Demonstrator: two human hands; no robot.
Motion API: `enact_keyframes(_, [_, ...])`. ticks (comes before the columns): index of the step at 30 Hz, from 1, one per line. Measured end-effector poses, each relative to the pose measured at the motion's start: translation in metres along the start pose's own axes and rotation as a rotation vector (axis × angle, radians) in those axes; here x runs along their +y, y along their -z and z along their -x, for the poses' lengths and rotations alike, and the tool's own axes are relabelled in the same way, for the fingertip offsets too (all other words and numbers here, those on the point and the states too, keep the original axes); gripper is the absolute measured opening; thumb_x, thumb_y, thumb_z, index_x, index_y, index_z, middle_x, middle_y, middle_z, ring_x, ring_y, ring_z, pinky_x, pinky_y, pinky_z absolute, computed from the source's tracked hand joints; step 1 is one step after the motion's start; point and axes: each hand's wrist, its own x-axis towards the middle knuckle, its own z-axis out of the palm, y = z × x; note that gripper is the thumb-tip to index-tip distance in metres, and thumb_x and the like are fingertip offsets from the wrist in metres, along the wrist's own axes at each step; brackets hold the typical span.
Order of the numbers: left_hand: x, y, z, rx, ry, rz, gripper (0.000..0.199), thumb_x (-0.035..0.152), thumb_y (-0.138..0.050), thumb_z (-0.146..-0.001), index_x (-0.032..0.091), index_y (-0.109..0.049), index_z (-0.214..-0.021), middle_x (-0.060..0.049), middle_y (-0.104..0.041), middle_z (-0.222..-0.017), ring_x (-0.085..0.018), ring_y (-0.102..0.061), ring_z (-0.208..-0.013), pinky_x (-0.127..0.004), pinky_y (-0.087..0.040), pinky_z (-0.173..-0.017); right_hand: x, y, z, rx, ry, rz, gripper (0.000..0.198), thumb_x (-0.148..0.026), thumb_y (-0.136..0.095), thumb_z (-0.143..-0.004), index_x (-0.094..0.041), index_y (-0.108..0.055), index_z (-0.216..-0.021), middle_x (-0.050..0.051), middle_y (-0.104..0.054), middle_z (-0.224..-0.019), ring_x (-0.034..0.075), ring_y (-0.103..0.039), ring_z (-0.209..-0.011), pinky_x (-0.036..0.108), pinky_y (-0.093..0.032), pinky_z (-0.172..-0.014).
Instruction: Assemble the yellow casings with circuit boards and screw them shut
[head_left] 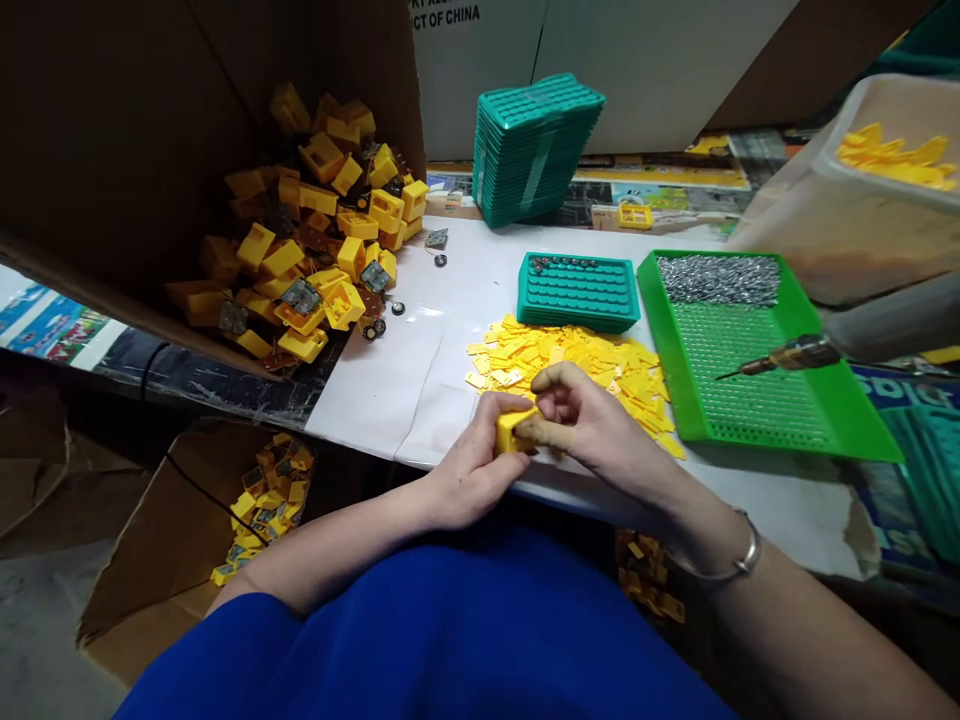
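A small yellow plastic housing (508, 432) is gripped in my left hand (480, 460), near the table's front edge. The fingers and thumb of my left hand wrap around its sides. My right hand (581, 420) touches the housing from the right with bent fingers pinched at its face. Whether a small part sits between those fingertips is hidden. Just beyond both hands lies a spread pile of flat yellow plastic pieces (600, 365). Behind that pile is a stack of teal trays (577, 290), with several small round metal parts on the top one.
At left, an open carton (97, 200) holds many yellow housings (322, 260) with circuit boards. A green tray (675, 370) of screws (720, 280) lies right, under a screwdriver tip (780, 358). Further back are tall teal trays (532, 150) and a plastic bin (795, 200). Another carton (142, 540) stands below.
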Motion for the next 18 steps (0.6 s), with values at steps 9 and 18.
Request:
enact_keyframes(9, [0.000, 0.022, 0.009, 0.107, 0.213, 0.363, 0.026, 0.034, -0.069, -0.081, 0.020, -0.062, -0.101, -0.004, -0.067, -0.094, -0.018, -0.066, -0.085, -0.036, -0.052, -0.082, -0.011, 0.013, -0.016, -0.155, 0.134, 0.102, 0.032, -0.052, -0.063, -0.086, -0.020, -0.068, -0.087, 0.001, -0.065, -0.073, 0.015, -0.057, -0.065, 0.027, -0.043, -0.057])
enact_keyframes(18, [0.007, 0.033, 0.008, 0.104, 0.187, 0.384, 0.025, 0.035, -0.070, -0.082, 0.017, -0.062, -0.097, -0.008, -0.073, -0.093, -0.022, -0.071, -0.082, -0.032, -0.057, -0.066, -0.029, -0.010, -0.076, -0.087, 0.351, 1.215, 0.022, -0.009, -0.054, -0.089, -0.016, -0.074, -0.092, 0.014, -0.072, -0.088, 0.026, -0.065, -0.081, 0.033, -0.039, -0.061])
